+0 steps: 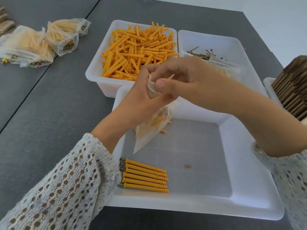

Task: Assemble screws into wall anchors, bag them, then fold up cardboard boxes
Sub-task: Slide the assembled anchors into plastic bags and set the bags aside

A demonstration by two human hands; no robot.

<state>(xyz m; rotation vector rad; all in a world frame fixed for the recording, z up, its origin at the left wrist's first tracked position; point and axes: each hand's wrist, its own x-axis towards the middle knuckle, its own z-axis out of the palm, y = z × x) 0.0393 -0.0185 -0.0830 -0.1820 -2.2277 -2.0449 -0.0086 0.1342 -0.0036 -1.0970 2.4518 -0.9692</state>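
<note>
My left hand (141, 98) and right hand (187, 78) both pinch the top of a thin, soft bag (152, 128) of orange plugs above the near tray (249, 201), so I hold it by the top because it is floppy and light.

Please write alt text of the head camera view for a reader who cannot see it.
Both hands, left hand and right hand, hold a clear bag of orange anchors by its mouth above a white tray. A row of assembled anchors lies in the tray; behind it stand bins of loose anchors and screws.
</note>
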